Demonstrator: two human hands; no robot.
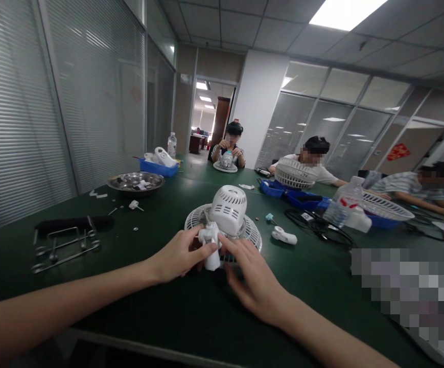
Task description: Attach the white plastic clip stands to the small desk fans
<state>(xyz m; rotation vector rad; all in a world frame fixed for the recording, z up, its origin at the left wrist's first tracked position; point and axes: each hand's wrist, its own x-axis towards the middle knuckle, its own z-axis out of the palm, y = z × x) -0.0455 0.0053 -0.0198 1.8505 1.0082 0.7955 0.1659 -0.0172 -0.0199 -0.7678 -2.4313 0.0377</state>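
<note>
Fan (229, 221) wears its motor cover (228, 207), left hand (176, 256) clamped on neck joint (212, 259), right hand (258, 273) spread alongside, white piece (284, 235) loose beyond it.

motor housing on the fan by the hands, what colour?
White; the motor housing shows best in the head view, the only one.

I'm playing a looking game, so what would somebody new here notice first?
Probably the white, slotted fan housing on its round grille, in the middle of the green table, with the left hand gripping a white joint piece in front and the right hand close beside it. Next might come the shiny metal bowl farther off to the left, and the clear bottle to the right.
</note>
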